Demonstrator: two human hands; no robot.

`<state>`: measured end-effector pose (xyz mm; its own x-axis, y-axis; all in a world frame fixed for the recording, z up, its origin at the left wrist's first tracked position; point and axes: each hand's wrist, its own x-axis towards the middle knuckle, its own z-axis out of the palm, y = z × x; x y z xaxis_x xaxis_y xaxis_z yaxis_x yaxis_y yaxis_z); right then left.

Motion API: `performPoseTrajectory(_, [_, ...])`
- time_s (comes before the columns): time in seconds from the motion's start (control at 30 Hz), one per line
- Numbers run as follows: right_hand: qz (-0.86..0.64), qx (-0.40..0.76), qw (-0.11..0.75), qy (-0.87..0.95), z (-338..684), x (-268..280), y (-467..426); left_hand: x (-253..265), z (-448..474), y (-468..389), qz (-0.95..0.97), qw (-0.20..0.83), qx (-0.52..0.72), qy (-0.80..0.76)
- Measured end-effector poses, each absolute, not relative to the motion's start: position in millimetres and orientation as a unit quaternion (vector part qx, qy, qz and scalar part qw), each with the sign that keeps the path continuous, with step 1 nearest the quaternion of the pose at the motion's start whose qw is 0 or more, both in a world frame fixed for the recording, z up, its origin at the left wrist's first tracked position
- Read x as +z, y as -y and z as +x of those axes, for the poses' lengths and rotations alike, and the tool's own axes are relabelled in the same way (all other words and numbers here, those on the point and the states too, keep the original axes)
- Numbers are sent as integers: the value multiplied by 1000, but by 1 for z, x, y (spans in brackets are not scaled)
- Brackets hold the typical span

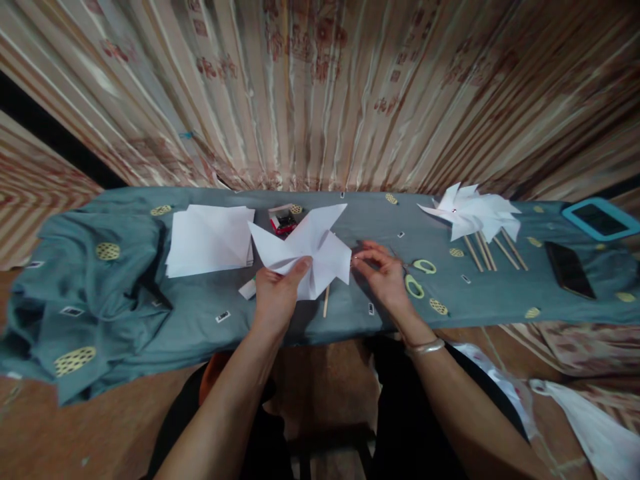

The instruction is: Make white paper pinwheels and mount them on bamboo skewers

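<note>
A white paper pinwheel (325,257) is in my left hand (277,293), whose thumb presses on its folded centre while the fingers are behind. Close to the pinwheel's right edge, my right hand (384,275) has its thumb and forefinger pinched together. Something tiny may be between those fingertips, too small to name. Below the pinwheel a thin wooden stick (327,303) shows, its upper part hidden by the paper. Scissors with light green handles (415,285) lie just right of my right hand, blades partly covered by it.
Left lies a stack of white paper (210,241). Behind the pinwheel is a small red box (281,221) with dark contents. Several pinwheels (480,212) on sticks lie to the right, near a black phone (570,270) and a blue-framed tablet (603,219). A grey-green cloth (195,307) covers the table.
</note>
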<state>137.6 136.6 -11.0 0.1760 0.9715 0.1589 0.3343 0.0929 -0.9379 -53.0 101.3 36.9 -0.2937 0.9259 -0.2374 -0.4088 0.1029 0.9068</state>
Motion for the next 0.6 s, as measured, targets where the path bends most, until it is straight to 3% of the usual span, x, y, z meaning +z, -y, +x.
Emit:
performPoseTrajectory(0.17, [-521,366,581,507,146,36,-116,33,-44,-100,295,530,593,-530])
performPoseTrajectory(0.4, [-508,330,519,603,115,51,-84,41,-23,-96,364,512,577,-522])
performPoseTrajectory(0.6, [-499,335,532,596,124,46,-90,42,-7,-96,367,530,576,-503])
